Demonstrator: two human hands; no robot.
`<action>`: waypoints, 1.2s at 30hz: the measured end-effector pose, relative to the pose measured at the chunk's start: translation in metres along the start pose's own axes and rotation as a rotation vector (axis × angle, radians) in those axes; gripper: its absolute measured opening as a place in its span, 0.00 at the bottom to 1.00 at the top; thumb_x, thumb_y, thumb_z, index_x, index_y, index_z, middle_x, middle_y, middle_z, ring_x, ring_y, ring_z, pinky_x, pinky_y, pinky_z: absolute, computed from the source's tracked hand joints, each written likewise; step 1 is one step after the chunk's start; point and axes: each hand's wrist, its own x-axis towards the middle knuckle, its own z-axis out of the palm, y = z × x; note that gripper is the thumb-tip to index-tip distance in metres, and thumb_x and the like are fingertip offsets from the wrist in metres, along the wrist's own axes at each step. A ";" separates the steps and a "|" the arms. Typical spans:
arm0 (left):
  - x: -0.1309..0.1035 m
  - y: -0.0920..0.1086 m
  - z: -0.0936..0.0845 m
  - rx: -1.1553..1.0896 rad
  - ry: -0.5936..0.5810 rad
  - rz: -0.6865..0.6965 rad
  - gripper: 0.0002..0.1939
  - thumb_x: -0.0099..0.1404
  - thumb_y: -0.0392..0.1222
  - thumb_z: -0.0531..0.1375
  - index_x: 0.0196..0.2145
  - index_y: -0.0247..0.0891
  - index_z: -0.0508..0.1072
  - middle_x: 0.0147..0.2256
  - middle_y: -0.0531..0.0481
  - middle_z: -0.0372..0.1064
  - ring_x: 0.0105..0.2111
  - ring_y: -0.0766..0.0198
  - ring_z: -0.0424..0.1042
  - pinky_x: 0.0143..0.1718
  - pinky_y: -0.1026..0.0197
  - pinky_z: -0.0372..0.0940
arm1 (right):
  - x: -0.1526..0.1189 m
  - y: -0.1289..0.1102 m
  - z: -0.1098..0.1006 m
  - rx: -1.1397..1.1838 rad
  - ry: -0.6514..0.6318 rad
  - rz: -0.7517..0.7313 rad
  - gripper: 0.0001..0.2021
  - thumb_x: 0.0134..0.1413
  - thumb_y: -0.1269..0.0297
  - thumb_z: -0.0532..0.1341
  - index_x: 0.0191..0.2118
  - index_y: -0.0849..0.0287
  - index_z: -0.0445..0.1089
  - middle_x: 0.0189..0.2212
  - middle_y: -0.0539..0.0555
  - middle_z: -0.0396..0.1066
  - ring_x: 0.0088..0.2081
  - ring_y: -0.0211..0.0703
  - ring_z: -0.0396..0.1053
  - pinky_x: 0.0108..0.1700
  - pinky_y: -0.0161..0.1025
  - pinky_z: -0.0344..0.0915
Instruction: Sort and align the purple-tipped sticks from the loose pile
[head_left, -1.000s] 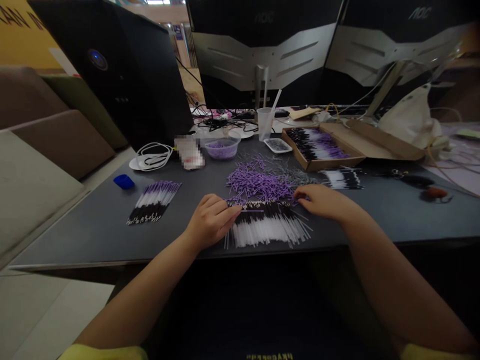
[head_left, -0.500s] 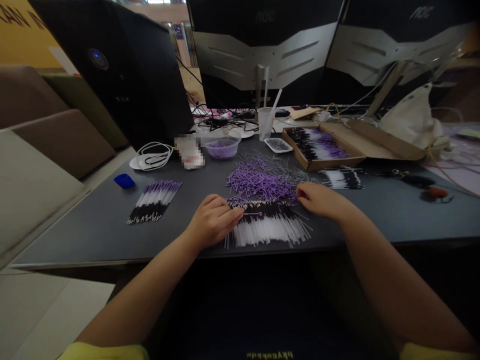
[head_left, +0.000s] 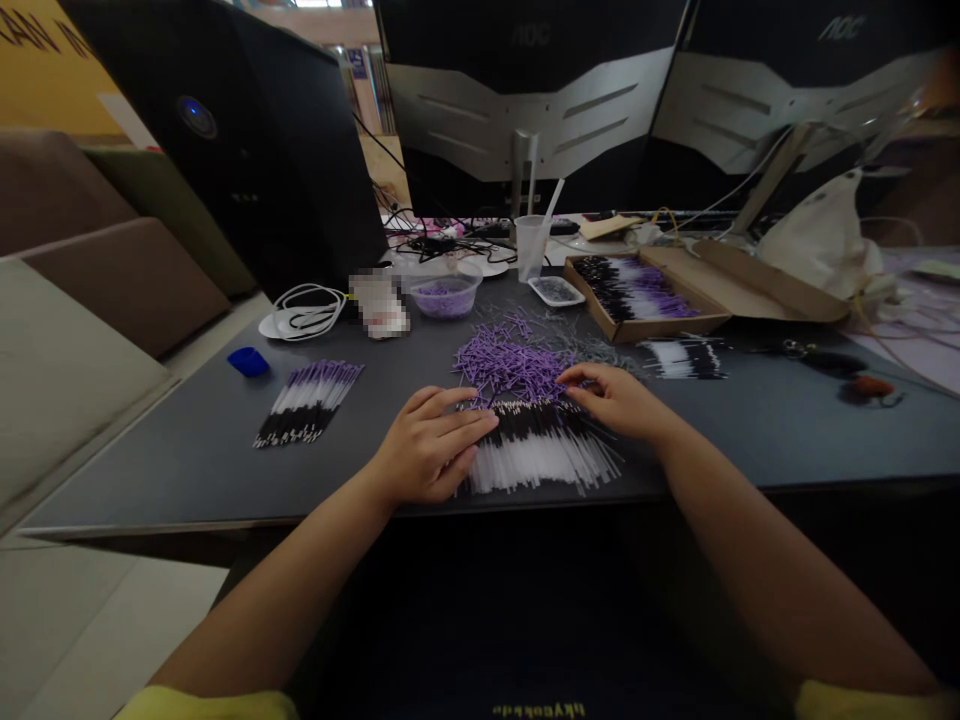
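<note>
Head view: left hand (head_left: pixel 431 445) at 9 o'clock of black-and-white stick row (head_left: pixel 536 455), fingers part-spread over its end. Right hand (head_left: pixel 619 400) at 2 o'clock, thumb and forefinger close; grip, cannot tell. Purple heap (head_left: pixel 510 360) at 12; purple-tipped bundle (head_left: pixel 309 402) at 10.

from my end i'm not making out if the r. hand (head_left: pixel 611 400) is pinching any purple bits (head_left: pixel 510 362); it's showing too small. l. hand (head_left: pixel 431 445) is hiding the l. end of the b/w sticks (head_left: pixel 536 455). pixelation is blurring an item (head_left: pixel 379 303) nr. the tub (head_left: pixel 444 303). top edge is cutting off both monitors (head_left: pixel 480 115), bottom both yellow sleeves (head_left: pixel 210 704). garment txt (head_left: pixel 538 711) is coming thru illegible.
</note>
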 end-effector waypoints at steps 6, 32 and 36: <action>-0.002 -0.004 0.007 -0.019 -0.002 0.004 0.20 0.62 0.31 0.55 0.52 0.38 0.69 0.46 0.46 0.74 0.44 0.60 0.72 0.44 0.56 0.67 | 0.000 0.001 0.000 0.147 0.065 0.027 0.07 0.53 0.62 0.61 0.36 0.60 0.69 0.28 0.50 0.69 0.24 0.35 0.64 0.27 0.35 0.64; -0.005 -0.002 0.012 0.018 -0.035 0.031 0.22 0.64 0.32 0.53 0.56 0.36 0.65 0.44 0.44 0.74 0.40 0.61 0.75 0.40 0.59 0.70 | -0.007 -0.035 0.033 1.064 -0.057 0.067 0.07 0.48 0.67 0.68 0.32 0.59 0.68 0.35 0.51 0.77 0.20 0.31 0.70 0.23 0.30 0.65; -0.005 -0.002 0.012 0.026 -0.034 0.024 0.21 0.64 0.32 0.53 0.56 0.37 0.65 0.44 0.44 0.74 0.40 0.61 0.75 0.40 0.60 0.71 | -0.007 -0.035 0.033 1.051 -0.054 0.076 0.08 0.47 0.67 0.68 0.32 0.59 0.69 0.34 0.51 0.77 0.19 0.31 0.69 0.23 0.30 0.66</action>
